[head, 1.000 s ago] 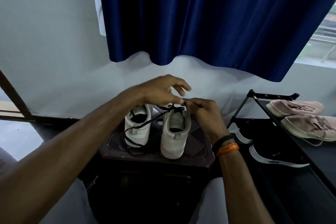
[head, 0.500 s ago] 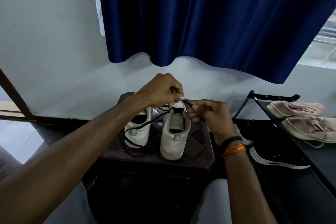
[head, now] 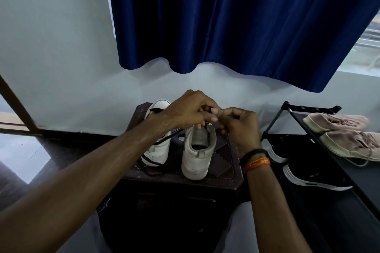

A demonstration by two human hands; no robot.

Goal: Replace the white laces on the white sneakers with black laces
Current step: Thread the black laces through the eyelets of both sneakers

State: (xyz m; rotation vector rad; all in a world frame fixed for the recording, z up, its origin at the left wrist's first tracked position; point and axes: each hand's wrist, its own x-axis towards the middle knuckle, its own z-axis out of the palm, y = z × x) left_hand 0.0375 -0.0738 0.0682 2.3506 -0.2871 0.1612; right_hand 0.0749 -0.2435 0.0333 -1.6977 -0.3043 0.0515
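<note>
Two white sneakers stand heel-toward-me on a dark brown stool. The right sneaker is nearer; the left sneaker is partly behind my forearm. A black lace trails from the right sneaker's front across the left sneaker and down its heel. My left hand and my right hand meet just above the right sneaker's tongue, fingers pinched on the black lace. The eyelets and lace ends are hidden by my fingers.
A black shoe rack stands to the right with pink sneakers on top and black sneakers below. A dark blue curtain hangs over the white wall behind. Dark floor lies to the left.
My left hand has closed from spread fingers and come down onto the lace at the right sneaker's front. Both hands now touch over the tongue.
</note>
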